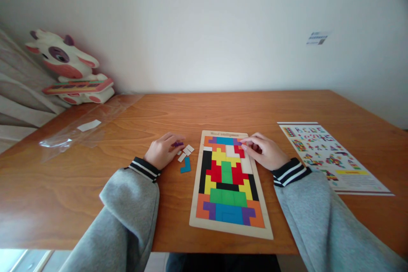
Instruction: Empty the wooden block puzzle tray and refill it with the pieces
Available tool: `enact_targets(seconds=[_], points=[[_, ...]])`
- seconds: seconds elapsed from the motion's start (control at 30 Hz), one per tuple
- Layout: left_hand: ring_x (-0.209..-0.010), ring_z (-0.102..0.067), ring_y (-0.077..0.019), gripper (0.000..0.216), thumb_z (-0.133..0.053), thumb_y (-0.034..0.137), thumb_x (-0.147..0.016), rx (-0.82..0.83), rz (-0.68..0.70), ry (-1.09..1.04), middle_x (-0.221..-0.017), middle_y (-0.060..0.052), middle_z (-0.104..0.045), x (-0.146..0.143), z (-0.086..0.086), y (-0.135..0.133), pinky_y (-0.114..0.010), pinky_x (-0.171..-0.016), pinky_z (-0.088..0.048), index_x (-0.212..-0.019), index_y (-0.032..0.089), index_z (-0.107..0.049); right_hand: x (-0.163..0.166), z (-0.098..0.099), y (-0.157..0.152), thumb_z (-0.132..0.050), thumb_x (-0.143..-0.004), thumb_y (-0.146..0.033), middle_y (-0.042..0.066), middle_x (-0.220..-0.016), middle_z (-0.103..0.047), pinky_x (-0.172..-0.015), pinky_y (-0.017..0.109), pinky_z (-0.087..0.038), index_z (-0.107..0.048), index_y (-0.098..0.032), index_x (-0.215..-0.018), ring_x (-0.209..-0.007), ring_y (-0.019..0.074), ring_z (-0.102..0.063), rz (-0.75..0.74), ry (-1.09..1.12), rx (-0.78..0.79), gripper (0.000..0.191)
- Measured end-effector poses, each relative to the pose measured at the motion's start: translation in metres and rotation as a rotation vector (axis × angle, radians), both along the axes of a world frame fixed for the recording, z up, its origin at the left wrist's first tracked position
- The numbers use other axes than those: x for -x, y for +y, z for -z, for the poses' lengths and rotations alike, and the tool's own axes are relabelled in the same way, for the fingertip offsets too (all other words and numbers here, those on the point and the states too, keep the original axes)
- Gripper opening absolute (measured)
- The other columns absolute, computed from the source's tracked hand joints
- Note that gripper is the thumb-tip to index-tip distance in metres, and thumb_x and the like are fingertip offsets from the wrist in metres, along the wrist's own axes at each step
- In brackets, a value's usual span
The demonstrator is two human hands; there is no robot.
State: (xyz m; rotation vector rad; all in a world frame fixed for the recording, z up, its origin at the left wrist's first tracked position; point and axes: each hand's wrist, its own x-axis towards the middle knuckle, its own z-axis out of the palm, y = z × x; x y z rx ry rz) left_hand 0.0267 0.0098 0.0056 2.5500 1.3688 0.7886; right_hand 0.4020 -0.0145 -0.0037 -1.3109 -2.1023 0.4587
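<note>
A wooden block puzzle board [196, 216] lies in front of me, mostly filled with coloured pieces. Pale gaps show in its upper part, near the yellow and red pieces. My right hand [266, 151] is over the board's upper right edge, thumb and index finger closed in a pinch at the corner pieces. What they grip, if anything, is hidden. Left of the board, my left hand [163, 149] has its fingers closed around a purple puzzle piece [177, 144], partly covered. Beside it lie several small pieces with pale sides up [188, 150] and a blue L-shaped piece [186, 165].
A printed pattern sheet [334, 153] lies on the table [172, 112] to the right. On the left is a clear plastic bag [68, 134] with a white label. A cow-shaped toy keyboard [78, 87] stands at the back left, by a curtain [22, 93] and the wall.
</note>
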Motion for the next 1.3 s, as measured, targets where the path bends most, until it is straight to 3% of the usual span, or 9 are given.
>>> enact_targets(seconds=[0.13,0.27,0.43,0.5,0.57,0.7,0.9,1.03,1.3], points=[[-0.087,-0.069,-0.0190,0.025,-0.054,0.039,-0.095,-0.028,0.034,-0.081,-0.094,-0.005,-0.074,-0.017,-0.005,-0.006,-0.032,-0.081,-0.055,-0.093,0.023,-0.073,0.001,0.000,0.001,-0.054,-0.093,-0.042,0.004,-0.080,-0.059,-0.055,0.029,-0.048,-0.070,-0.020,-0.101,-0.061,0.0142,-0.055,0.010,0.007,-0.005,0.029],[-0.086,-0.069,-0.0196,0.023,-0.061,0.041,-0.092,-0.038,0.001,-0.228,-0.092,-0.004,-0.076,-0.042,-0.006,-0.014,-0.035,-0.083,-0.056,-0.091,0.023,-0.074,0.005,-0.003,0.000,-0.053,-0.094,-0.042,0.005,-0.082,-0.062,-0.059,0.030,-0.049,-0.069,-0.020,-0.098,-0.064,0.0154,-0.057,0.034,0.018,-0.042,0.027],[-0.080,-0.070,-0.0191,0.032,-0.070,0.049,-0.084,0.185,-0.077,-0.606,-0.095,-0.004,-0.077,-0.079,0.001,-0.022,-0.033,-0.075,-0.058,-0.100,0.022,-0.074,0.015,-0.010,-0.005,-0.051,-0.096,-0.038,0.006,-0.085,-0.064,-0.063,0.030,-0.050,-0.068,-0.021,-0.097,-0.067,0.0159,-0.059,0.031,0.066,-0.107,0.024],[-0.085,-0.071,-0.0198,0.031,-0.065,0.050,-0.088,0.283,-0.043,-0.680,-0.097,-0.004,-0.077,-0.090,0.001,-0.025,-0.034,-0.078,-0.058,-0.098,0.023,-0.076,0.021,-0.012,-0.008,-0.051,-0.097,-0.036,0.006,-0.086,-0.065,-0.065,0.030,-0.050,-0.067,-0.021,-0.096,-0.070,0.0161,-0.060,0.004,0.099,-0.130,0.023],[-0.089,-0.069,-0.0200,0.029,-0.062,0.049,-0.090,0.281,-0.009,-0.693,-0.093,-0.003,-0.076,-0.099,0.000,-0.027,-0.035,-0.082,-0.057,-0.092,0.024,-0.077,0.027,-0.015,-0.011,-0.052,-0.097,-0.035,0.006,-0.088,-0.067,-0.068,0.031,-0.051,-0.067,-0.021,-0.096,-0.074,0.0165,-0.061,-0.037,0.129,-0.130,0.021],[-0.080,-0.065,-0.0185,0.027,-0.063,0.048,-0.090,0.217,-0.009,-0.729,-0.083,-0.002,-0.074,-0.113,-0.006,-0.025,-0.034,-0.076,-0.055,-0.090,0.026,-0.078,0.039,-0.024,-0.010,-0.056,-0.095,-0.037,0.006,-0.092,-0.069,-0.071,0.031,-0.051,-0.069,-0.022,-0.100,-0.077,0.0163,-0.062,-0.107,0.182,-0.047,0.021],[-0.086,-0.069,-0.0196,0.026,-0.069,0.047,-0.086,0.341,0.053,-0.851,-0.091,-0.004,-0.075,-0.129,-0.014,-0.011,-0.035,-0.081,-0.056,-0.090,0.022,-0.076,0.046,-0.042,0.004,-0.058,-0.094,-0.044,0.003,-0.086,-0.071,-0.069,0.030,-0.049,-0.071,-0.022,-0.091,-0.074,0.0153,-0.062,-0.148,0.251,0.068,0.027],[-0.085,-0.071,-0.0194,0.030,-0.070,0.048,-0.084,0.501,0.097,-0.960,-0.093,-0.006,-0.077,-0.136,-0.009,-0.008,-0.034,-0.078,-0.058,-0.093,0.019,-0.075,0.044,-0.038,0.008,-0.058,-0.092,-0.048,0.004,-0.087,-0.073,-0.066,0.028,-0.051,-0.071,-0.020,-0.094,-0.074,0.0152,-0.064,-0.098,0.373,0.174,0.031],[-0.079,-0.070,-0.0175,0.031,-0.072,0.046,-0.083,0.581,0.128,-0.964,-0.084,-0.005,-0.077,-0.143,-0.006,-0.021,-0.029,-0.076,-0.057,-0.088,0.016,-0.075,0.039,-0.028,0.004,-0.065,-0.086,-0.050,0.005,-0.085,-0.074,-0.069,0.029,-0.054,-0.071,-0.019,-0.092,-0.076,0.0164,-0.066,-0.103,0.502,0.338,0.033]])
